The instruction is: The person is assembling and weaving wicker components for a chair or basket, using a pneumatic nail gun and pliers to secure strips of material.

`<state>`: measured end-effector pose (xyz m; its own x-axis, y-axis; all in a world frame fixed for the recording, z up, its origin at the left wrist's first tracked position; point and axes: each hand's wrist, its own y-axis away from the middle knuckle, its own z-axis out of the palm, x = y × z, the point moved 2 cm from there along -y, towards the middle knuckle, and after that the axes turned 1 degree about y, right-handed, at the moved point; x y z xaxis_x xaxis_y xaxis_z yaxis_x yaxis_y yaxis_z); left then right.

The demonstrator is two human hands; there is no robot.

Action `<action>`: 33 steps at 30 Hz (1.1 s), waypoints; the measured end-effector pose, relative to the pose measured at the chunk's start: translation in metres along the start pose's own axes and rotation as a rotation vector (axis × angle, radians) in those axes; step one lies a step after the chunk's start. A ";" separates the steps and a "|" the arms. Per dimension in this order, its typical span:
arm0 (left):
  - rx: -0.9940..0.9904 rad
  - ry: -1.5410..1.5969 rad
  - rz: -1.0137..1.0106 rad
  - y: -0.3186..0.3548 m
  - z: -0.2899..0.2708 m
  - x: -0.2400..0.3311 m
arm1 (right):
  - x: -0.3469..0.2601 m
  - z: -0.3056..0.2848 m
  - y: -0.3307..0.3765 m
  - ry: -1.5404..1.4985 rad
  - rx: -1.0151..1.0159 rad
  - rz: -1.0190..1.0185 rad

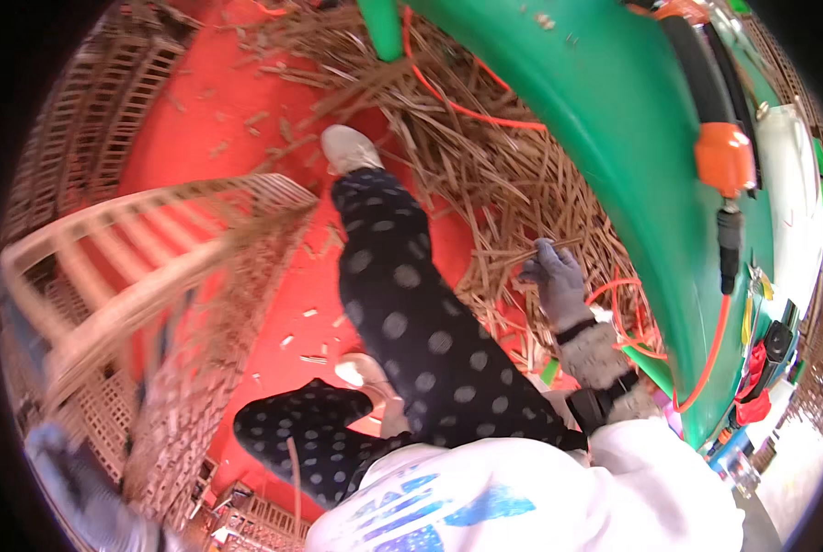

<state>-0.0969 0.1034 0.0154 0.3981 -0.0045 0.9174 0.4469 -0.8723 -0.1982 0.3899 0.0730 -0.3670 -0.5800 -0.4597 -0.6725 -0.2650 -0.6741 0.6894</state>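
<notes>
A light-brown slatted plastic crate (200, 368) stands tilted on the left, blurred by motion. My left hand (76, 483), in a blue-grey glove, is at the lower left rim of the view, close beside this crate. Its fingers are smeared, so whether they grip the crate does not show. Over at the right, my gloved right hand (559, 285) reaches above a heap of thin brown strips (485, 184). Its fingers are apart, and I see nothing held in them. A dark band and a black wrist device (595, 405) sit on that arm.
A green curved table (605, 156) runs along the right, with a black-and-orange tool (720, 147) and an orange hose (715, 354). More slatted crates (108, 110) stand at upper left. Strip scraps litter the red floor (274, 368) around my legs.
</notes>
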 end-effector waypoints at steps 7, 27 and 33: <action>-0.381 0.022 -0.498 0.120 0.103 0.017 | -0.122 0.160 0.194 0.329 -0.759 -0.142; -0.718 0.353 -0.377 0.169 0.086 -0.004 | -0.111 0.223 0.287 0.825 -0.940 -0.321; -0.693 0.022 -0.123 0.167 0.084 0.019 | -0.149 0.174 0.270 0.610 -0.718 -0.631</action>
<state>0.0526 -0.0012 -0.0288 0.3577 0.1103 0.9273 -0.1286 -0.9777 0.1659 0.2703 0.0600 -0.0340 0.0252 0.0071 -0.9997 0.2405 -0.9707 -0.0009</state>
